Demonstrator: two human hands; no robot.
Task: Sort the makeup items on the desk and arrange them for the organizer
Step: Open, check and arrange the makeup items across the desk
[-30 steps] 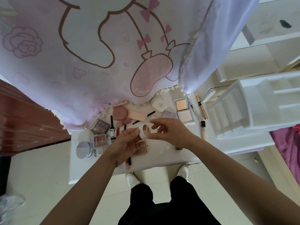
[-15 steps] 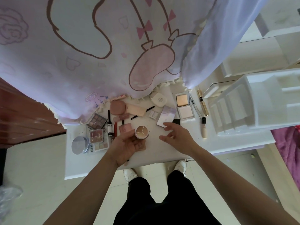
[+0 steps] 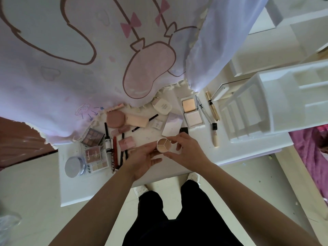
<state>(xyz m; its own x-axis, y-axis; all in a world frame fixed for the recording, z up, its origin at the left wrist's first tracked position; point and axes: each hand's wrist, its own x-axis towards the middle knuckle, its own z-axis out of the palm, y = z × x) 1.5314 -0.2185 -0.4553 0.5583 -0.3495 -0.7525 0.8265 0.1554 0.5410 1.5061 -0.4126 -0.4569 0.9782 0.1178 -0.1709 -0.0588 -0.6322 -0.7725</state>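
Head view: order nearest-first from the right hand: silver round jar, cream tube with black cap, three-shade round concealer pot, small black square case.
1. three-shade round concealer pot, pinched by fingers of the right hand.
2. small black square case, just beyond the fingers.
3. cream tube with black cap, off to the right.
4. silver round jar, far left.

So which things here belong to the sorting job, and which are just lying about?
Job: pot, held between left hand and right hand; palette; silver jar; compact; pencils; organizer.
Lying about: curtain; purple cloth.
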